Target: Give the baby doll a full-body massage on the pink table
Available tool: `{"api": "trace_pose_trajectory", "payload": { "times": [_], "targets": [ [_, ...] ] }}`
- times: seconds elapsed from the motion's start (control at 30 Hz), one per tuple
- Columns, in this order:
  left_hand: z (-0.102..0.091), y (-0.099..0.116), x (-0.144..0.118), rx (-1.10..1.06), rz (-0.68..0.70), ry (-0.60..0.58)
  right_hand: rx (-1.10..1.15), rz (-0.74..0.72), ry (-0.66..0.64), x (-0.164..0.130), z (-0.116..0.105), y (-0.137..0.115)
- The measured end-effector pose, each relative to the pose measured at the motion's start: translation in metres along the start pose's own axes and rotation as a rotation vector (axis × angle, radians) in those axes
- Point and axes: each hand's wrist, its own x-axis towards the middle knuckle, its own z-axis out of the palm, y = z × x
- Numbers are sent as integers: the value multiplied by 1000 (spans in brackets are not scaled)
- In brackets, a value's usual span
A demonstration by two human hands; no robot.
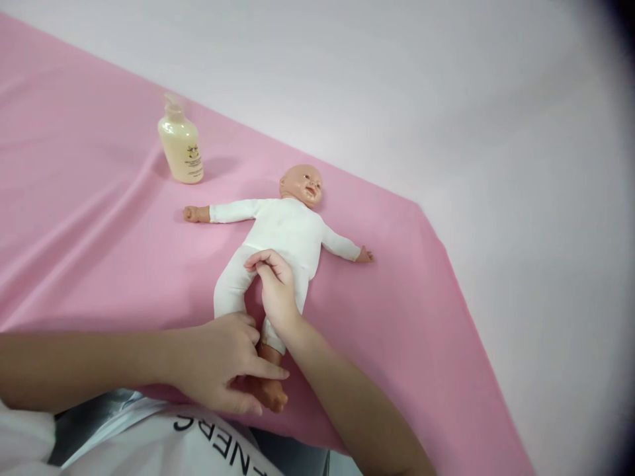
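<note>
A baby doll [285, 228] with a bald head and white cloth body lies on its back, arms spread out sideways. My right hand [275, 284] is at the top of its leg, fingers bent and thumb close to the index finger, touching the white cloth. Across the doll's lower leg lies my left hand [225, 363]. Its index finger and thumb stretch apart on either side of the doll's foot [272, 395], while the other fingers curl over the leg. Part of that leg is hidden beneath my left hand.
A pale yellow pump bottle [182, 149] stands upright beyond the doll's outstretched arm. Under everything is a pink cloth [397, 330] with folds at the left and an edge slanting down on the right. A white surface [496, 165] lies beyond it.
</note>
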Motion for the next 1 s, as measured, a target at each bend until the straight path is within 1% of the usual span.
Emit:
{"api": "trace_pose_trajectory", "payload": {
  "times": [0.27, 0.43, 0.5, 0.53, 0.6, 0.7, 0.77, 0.83, 0.87, 0.9, 0.97, 1.0],
  "targets": [
    [-1, 4, 3, -66, 25, 57, -26, 15, 0, -1, 1, -1],
    [1, 4, 2, -73, 13, 79, -12, 14, -19, -2, -3, -3],
    [2, 4, 1, -70, 15, 95, -55, 25, -85, -3, -7, -7],
    [2, 3, 0, -71, 18, 106, -105, 22, -138, -4, -9, -10],
    [2, 2, -1, -77, 30, 126, -264, -17, -287, -5, -12, -21],
    [1, 1, -1, -115, 46, 147, -563, -137, -570, -9, -16, -47],
    [0, 2, 0, -167, 49, 180, -761, -203, -711, -14, -19, -68],
    [-2, 3, 0, -251, 36, 193, -910, -202, -819, -21, -24, -87],
    [-3, 3, 0, -297, 29, 184, -963, -197, -836, -26, -27, -95],
    [-5, 3, 0, -344, 28, 171, -1014, -185, -813, -31, -31, -102],
    [-8, 2, 0, -426, 59, 155, -1102, -185, -796, -42, -37, -113],
    [-9, 1, -1, -427, 80, 168, -1133, -187, -794, -47, -39, -117]
  ]
}}
